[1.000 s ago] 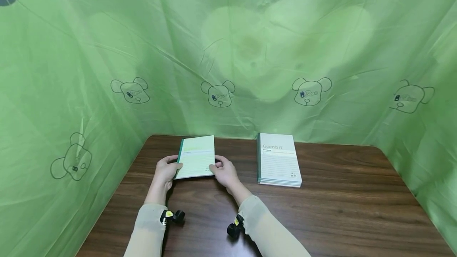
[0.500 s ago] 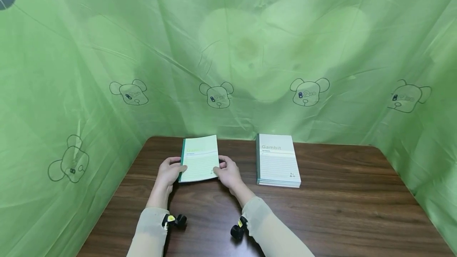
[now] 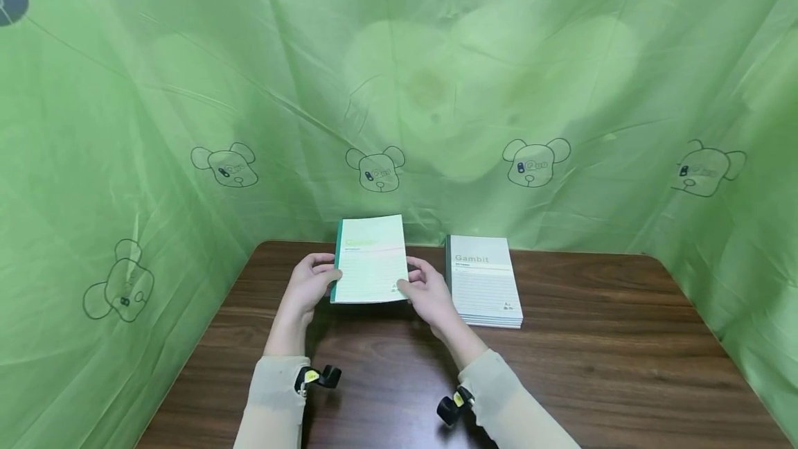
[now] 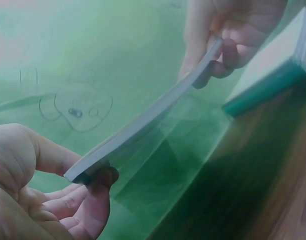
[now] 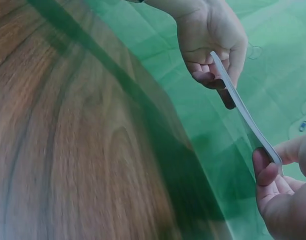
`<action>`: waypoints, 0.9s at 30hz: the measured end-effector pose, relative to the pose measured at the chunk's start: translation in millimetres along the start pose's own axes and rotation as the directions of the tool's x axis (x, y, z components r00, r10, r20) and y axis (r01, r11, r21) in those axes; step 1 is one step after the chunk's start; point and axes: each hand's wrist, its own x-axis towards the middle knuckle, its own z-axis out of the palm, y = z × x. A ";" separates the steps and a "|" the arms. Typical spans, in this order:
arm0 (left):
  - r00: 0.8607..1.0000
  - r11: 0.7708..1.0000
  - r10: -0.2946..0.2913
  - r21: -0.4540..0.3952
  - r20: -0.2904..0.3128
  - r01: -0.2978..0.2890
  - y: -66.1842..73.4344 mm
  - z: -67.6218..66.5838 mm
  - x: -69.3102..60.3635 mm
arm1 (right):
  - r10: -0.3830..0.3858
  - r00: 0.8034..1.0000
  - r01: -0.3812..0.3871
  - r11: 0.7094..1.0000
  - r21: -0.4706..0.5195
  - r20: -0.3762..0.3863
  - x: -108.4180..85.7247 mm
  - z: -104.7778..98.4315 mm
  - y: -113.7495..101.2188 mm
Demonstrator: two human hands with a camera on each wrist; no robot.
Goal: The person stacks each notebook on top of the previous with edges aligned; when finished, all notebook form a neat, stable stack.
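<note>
A thin notebook (image 3: pixel 370 262) with a pale cover and green spine is held between both hands, lifted above the table. My left hand (image 3: pixel 314 280) pinches its spine side, thumb on the cover and fingers beneath. At the opposite edge, near the lower corner, my right hand (image 3: pixel 429 291) pinches it the same way. In the left wrist view the notebook (image 4: pixel 148 112) appears edge-on and slightly bent. To the right, a stack of notebooks (image 3: pixel 485 279) marked "Gambit" lies on the table, its left lower corner partly covered by my right hand.
The dark wooden table (image 3: pixel 592 338) ends at a green curtain (image 3: pixel 299 89) printed with bear heads, which hangs behind and on both sides. Each sleeve carries a small black wrist camera (image 3: pixel 327 376). The stack stands close to the table's back edge.
Both hands have raised the notebook and carried it to the right, closer to the stack. The stack has stayed in place, and the grip looks the same.
</note>
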 end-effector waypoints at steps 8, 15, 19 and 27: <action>0.997 0.998 0.059 -0.042 0.051 -0.057 16.8 33.7 -9.3 | -0.007 1.000 0.007 1.000 -0.004 -0.016 -12.1 -41.3 -8.7; 0.990 0.990 0.104 -0.106 0.094 -0.094 14.7 66.9 -13.0 | -0.005 1.000 0.004 1.000 -0.017 -0.024 -26.1 -80.2 -5.0; 0.990 0.989 0.100 -0.123 0.099 -0.088 14.1 85.8 -15.6 | -0.014 0.999 0.013 1.000 -0.019 -0.032 -32.6 -97.6 -3.8; 0.984 0.984 0.139 -0.125 0.112 -0.125 14.0 123.3 -18.9 | -0.015 0.997 0.014 1.000 -0.018 -0.071 -40.1 -131.0 -3.0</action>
